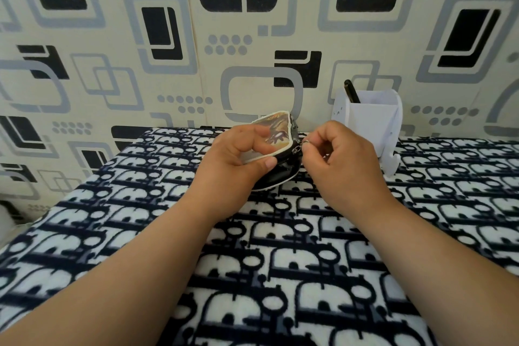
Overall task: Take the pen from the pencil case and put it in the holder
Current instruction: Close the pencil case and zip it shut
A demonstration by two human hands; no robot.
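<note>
The left hand [238, 160] grips the pencil case [273, 135]; the right hand [337, 157] pinches its zipper pull [304, 143], near the white holder [370, 123].

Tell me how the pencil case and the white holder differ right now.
The pencil case is dark with a printed picture panel; the holder is plain white. The pencil case is gripped by the left hand while the right hand pinches its zip pull; the holder stands untouched near the wall. Both sit over the patterned cloth.
</note>
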